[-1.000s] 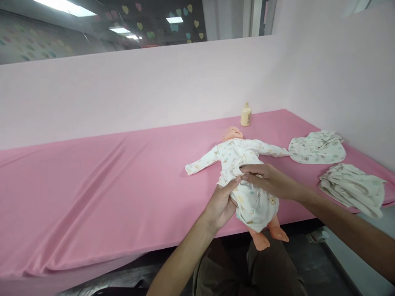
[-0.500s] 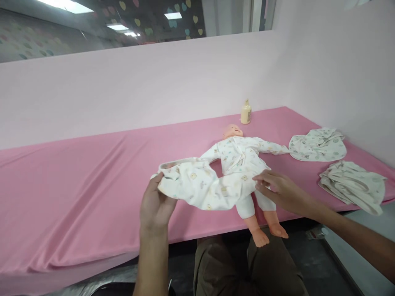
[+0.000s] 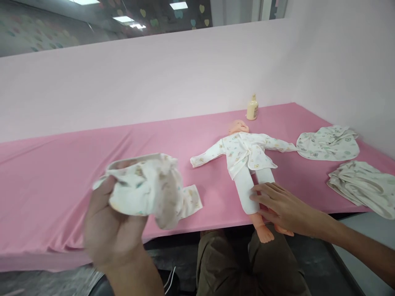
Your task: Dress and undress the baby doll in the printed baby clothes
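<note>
A pair of white printed baby pants (image 3: 145,187) hangs bunched from my left hand (image 3: 114,226), which is closed on the waistband; one leg trails to the right over the table. A baby doll (image 3: 247,185) lies on its back, its feet over the front edge. It wears a white printed wrap top (image 3: 243,150), with the legs white down to the shins. Over the doll's lower legs is my right hand (image 3: 277,203), fingers spread and holding nothing; whether it touches the legs I cannot tell.
A pink sheet (image 3: 61,176) covers the table. Behind the doll's head stands a cream pump bottle (image 3: 252,109). To the right lie a crumpled white printed cloth (image 3: 328,144) and a folded pale cloth (image 3: 362,183). A wall rises behind, and my knees (image 3: 222,263) are under the front edge.
My left hand has carried the pants leftward and closer to me, off the doll, uncovering its top and white legs. My right hand has moved slightly down over the legs.
</note>
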Demonstrator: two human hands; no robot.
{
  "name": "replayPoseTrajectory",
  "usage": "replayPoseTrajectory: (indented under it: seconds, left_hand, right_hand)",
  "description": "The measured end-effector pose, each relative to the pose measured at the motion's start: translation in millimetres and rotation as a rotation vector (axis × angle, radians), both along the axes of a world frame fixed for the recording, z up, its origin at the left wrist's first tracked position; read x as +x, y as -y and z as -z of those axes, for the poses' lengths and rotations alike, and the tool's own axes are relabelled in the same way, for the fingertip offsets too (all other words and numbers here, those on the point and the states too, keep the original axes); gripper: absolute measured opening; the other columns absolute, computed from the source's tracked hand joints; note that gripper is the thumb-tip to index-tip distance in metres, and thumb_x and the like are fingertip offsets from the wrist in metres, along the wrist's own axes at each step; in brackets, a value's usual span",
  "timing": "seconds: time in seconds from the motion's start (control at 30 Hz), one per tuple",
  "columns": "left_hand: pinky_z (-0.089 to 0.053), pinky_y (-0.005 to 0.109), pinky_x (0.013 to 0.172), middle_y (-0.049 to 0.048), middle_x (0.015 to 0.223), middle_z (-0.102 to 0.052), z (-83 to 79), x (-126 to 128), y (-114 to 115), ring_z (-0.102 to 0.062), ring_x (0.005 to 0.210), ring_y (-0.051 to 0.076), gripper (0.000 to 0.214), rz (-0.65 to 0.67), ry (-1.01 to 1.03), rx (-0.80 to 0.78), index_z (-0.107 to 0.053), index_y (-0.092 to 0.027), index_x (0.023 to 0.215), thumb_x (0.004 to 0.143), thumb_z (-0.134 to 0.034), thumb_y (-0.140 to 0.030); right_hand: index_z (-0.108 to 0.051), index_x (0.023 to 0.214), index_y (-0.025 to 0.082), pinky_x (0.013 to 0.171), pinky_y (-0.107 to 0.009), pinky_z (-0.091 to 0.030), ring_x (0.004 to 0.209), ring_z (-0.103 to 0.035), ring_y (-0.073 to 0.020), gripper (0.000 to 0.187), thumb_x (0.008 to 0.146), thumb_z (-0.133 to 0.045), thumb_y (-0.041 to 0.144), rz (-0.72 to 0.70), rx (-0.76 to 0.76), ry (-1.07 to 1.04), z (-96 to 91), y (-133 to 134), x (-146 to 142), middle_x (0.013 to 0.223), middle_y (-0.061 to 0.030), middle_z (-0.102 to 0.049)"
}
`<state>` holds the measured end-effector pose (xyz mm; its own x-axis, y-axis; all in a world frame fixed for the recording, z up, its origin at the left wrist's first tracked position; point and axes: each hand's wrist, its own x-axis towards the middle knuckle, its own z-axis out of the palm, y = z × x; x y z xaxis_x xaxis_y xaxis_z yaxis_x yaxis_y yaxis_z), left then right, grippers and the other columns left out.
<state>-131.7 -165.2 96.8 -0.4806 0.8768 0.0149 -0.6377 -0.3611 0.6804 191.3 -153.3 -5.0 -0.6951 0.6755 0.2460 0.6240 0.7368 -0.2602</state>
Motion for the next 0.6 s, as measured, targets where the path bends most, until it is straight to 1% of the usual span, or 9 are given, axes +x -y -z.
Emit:
replayPoseTrajectory:
  seconds: [0.07,0.13,0.23,0.3,0.37,0.43,0.47,0.53,0.6]
  left_hand:
    - [-0.057,0.023,0.072,0.0040,0.084,-0.072,1.4,17,2,-0.069,0.076,0.013,0.034,0.063,-0.001,-0.044,-0.063,-0.015,0.090,0.097,-0.030,-0.015]
    - [-0.057,0.023,0.077,0.0040,0.084,-0.072,9.9,32,2,-0.069,0.075,0.012,0.028,0.163,0.050,-0.085,-0.065,-0.014,0.093,0.095,-0.037,-0.014]
    - [-0.056,0.025,0.084,0.0051,0.088,-0.072,35.3,51,2,-0.070,0.080,0.014,0.022,0.311,0.132,-0.175,-0.066,-0.014,0.099,0.093,-0.046,-0.016]
    - [-0.056,0.026,0.086,0.0067,0.093,-0.073,59.0,60,1,-0.071,0.084,0.016,0.020,0.370,0.192,-0.309,-0.067,-0.013,0.101,0.091,-0.050,-0.017]
    - [-0.057,0.027,0.086,0.0075,0.093,-0.073,83.8,68,2,-0.071,0.086,0.018,0.019,0.382,0.247,-0.467,-0.067,-0.012,0.103,0.089,-0.055,-0.015]
    - [-0.057,0.029,0.087,0.0092,0.098,-0.073,104.7,74,4,-0.071,0.091,0.019,0.023,0.390,0.268,-0.541,-0.065,-0.011,0.109,0.088,-0.057,-0.014]
    - [-0.057,0.030,0.088,0.0103,0.100,-0.073,112.4,75,6,-0.071,0.094,0.020,0.025,0.389,0.271,-0.558,-0.065,-0.011,0.111,0.088,-0.057,-0.014]
    - [-0.057,0.032,0.090,0.0121,0.106,-0.072,121.5,77,11,-0.070,0.100,0.022,0.028,0.388,0.273,-0.560,-0.064,-0.010,0.115,0.088,-0.058,-0.014]
    - [-0.056,0.034,0.093,0.0131,0.110,-0.071,123.6,78,16,-0.068,0.105,0.024,0.029,0.386,0.283,-0.556,-0.063,-0.010,0.116,0.088,-0.058,-0.014]
  right_hand:
    - [-0.058,0.117,0.023,0.091,-0.038,-0.050,0.114,-0.054,-0.0235,0.040,0.080,-0.051,0.007,-0.080,-0.002,0.043,1.8,-2,-1,0.125,-0.0103,-0.057]
    - [-0.056,0.120,0.020,0.099,-0.040,-0.045,0.125,-0.047,-0.0260,0.054,0.070,-0.055,0.001,-0.156,0.003,0.092,3.9,-4,0,0.136,-0.0122,-0.051]
    - [-0.053,0.126,0.019,0.106,-0.045,-0.038,0.138,-0.032,-0.0304,0.073,0.057,-0.059,-0.003,-0.215,0.041,0.173,5.9,-6,5,0.149,-0.0128,-0.039]
    - [-0.051,0.132,0.021,0.108,-0.045,-0.035,0.143,-0.023,-0.0308,0.079,0.057,-0.061,-0.001,-0.237,0.075,0.213,6.3,-8,7,0.154,-0.0110,-0.032]
    - [-0.051,0.134,0.024,0.109,-0.044,-0.034,0.145,-0.019,-0.0300,0.076,0.062,-0.063,0.003,-0.267,0.113,0.231,6.6,-10,4,0.156,-0.0084,-0.030]
    - [-0.054,0.130,0.025,0.110,-0.045,-0.033,0.146,-0.019,-0.0294,0.066,0.068,-0.063,0.007,-0.298,0.156,0.227,6.9,-13,-1,0.155,-0.0051,-0.033]
    - [-0.056,0.127,0.026,0.111,-0.046,-0.033,0.146,-0.020,-0.0289,0.060,0.070,-0.062,0.009,-0.310,0.174,0.214,7.0,-15,-4,0.153,-0.0034,-0.036]
    - [-0.059,0.120,0.027,0.112,-0.045,-0.033,0.144,-0.024,-0.0274,0.052,0.072,-0.061,0.009,-0.335,0.181,0.162,6.1,-17,-10,0.148,-0.0009,-0.044]
    - [-0.063,0.113,0.027,0.113,-0.045,-0.032,0.142,-0.030,-0.0267,0.047,0.070,-0.062,0.010,-0.358,0.141,0.094,2.6,-19,-13,0.140,-0.0004,-0.052]
